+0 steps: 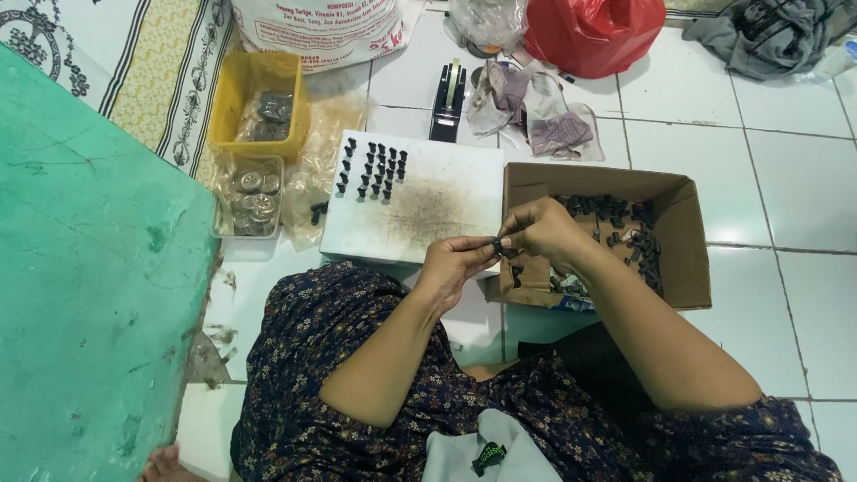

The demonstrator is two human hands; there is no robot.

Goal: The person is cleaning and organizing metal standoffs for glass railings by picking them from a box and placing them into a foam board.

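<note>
Pinching one small black part (497,245) between left hand (455,265) and right hand (536,230), fingertips closed on it, over the white board's (428,214) near edge beside the cardboard box (687,259); bare tile (786,178) rightward.

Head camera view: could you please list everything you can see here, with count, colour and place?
board: one, white, stained, centre floor
small parts: many, black, upright in rows on board's far left
box: one, brown cardboard, right of board, holds loose black parts
tub: one, yellow, far left, holds metal pieces
tray: one, clear, near the tub, holds round metal pieces
tape dispenser: one, black, beyond board
bag: one, red, top
sack: one, white, top
left hand: pinching a black part
right hand: pinching the same part
</note>
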